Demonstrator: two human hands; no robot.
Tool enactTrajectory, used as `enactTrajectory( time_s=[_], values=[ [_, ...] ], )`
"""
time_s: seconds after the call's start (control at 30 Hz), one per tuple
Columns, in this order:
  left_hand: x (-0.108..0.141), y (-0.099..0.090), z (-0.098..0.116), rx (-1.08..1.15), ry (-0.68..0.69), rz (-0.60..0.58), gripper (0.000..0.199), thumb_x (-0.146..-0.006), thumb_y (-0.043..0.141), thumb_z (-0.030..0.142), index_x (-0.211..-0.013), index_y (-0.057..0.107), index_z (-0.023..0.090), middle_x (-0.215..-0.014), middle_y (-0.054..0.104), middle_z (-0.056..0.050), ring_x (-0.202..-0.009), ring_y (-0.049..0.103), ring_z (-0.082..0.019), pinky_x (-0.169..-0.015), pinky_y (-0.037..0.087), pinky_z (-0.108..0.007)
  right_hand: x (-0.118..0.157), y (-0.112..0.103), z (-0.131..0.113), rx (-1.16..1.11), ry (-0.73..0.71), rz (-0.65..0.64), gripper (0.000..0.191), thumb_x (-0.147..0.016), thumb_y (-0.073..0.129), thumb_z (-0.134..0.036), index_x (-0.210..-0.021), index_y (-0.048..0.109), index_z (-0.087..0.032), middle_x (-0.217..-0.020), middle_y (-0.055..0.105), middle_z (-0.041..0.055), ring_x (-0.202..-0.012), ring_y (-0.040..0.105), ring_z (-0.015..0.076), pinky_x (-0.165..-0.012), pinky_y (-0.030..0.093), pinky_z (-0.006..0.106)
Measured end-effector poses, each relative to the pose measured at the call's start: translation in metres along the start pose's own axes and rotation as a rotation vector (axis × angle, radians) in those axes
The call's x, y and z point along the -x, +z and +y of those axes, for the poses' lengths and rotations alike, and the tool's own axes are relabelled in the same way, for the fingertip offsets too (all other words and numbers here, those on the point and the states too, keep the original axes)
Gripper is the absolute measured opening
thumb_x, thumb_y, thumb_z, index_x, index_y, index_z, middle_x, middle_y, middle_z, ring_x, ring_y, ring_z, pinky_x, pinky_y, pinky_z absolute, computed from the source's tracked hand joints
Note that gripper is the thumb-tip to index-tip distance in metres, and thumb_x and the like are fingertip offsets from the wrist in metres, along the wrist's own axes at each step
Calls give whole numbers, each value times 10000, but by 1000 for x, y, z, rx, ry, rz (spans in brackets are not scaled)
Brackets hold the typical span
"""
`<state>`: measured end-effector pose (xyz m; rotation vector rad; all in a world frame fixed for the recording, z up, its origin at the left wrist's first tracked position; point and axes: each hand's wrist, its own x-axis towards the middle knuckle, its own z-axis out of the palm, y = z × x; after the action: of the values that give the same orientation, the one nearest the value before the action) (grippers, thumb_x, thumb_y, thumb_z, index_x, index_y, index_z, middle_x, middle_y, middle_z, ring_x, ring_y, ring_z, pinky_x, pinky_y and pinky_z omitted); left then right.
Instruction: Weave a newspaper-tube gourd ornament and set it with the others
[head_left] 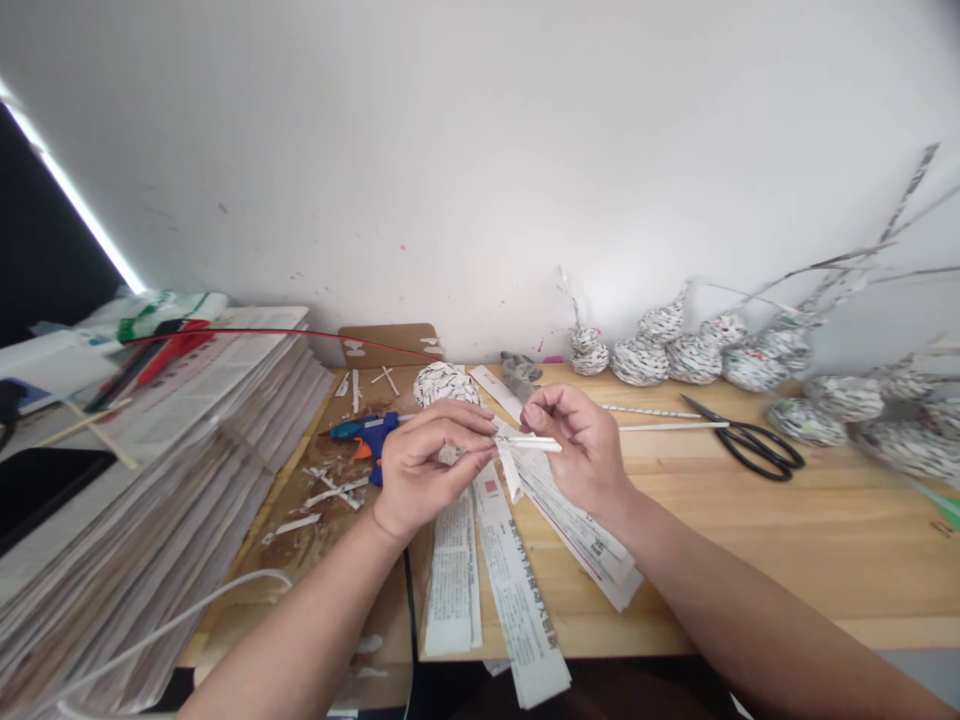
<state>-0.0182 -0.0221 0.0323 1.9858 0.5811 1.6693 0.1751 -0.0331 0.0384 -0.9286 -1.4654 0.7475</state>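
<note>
Between my two hands is a small folded piece of white paper strip (534, 443). My left hand (435, 460) pinches its left end between thumb and fingers. On its right side, my right hand (581, 445) is closed on the same piece, thumb against the fingers. A short flap hangs down from the piece. Below it, printed newspaper strips (517, 590) fan out over the wooden table (720, 540), some reaching past its front edge. Just behind my left hand sits a round woven paper ball (444, 384).
A blue glue gun (377, 440) and paper scraps (334, 490) lie left of my hands. Black scissors (757, 448) are at the right. Woven paper gourds (641, 360) line the wall. A tall newspaper stack (187, 480) fills the left.
</note>
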Motion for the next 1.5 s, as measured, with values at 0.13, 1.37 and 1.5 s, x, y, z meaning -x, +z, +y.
enactTrajectory(
  time_s=[0.13, 1.37, 1.5],
  values=[
    [-1, 0, -2, -27, 60, -19, 206, -759, 793, 32, -841, 763, 218, -901, 782, -66, -926, 744, -241, -863, 607, -411, -1, -2, 0, 51, -58, -16, 266, -990, 570, -433, -827, 535, -225, -665, 483, -35, -583, 443, 132, -565, 358, 281],
    [-1, 2, -27, 199, -399, 195, 157, -769, 842, 306, -783, 739, 188, -931, 694, -59, -893, 678, -192, -837, 576, -342, -27, -19, 32, 228, 100, 200, 288, -823, 733, -439, -714, 629, -193, -663, 657, 15, -599, 566, 151, -598, 437, 287],
    [-1, 6, -25, 363, -508, 237, 212, -738, 867, 309, -746, 706, 172, -783, 667, -14, -735, 658, -135, -739, 584, -278, -24, -15, 28, 248, 88, 156, 410, -844, 709, -478, -626, 477, -219, -531, 416, -66, -489, 351, 95, -475, 267, 247]
  ],
)
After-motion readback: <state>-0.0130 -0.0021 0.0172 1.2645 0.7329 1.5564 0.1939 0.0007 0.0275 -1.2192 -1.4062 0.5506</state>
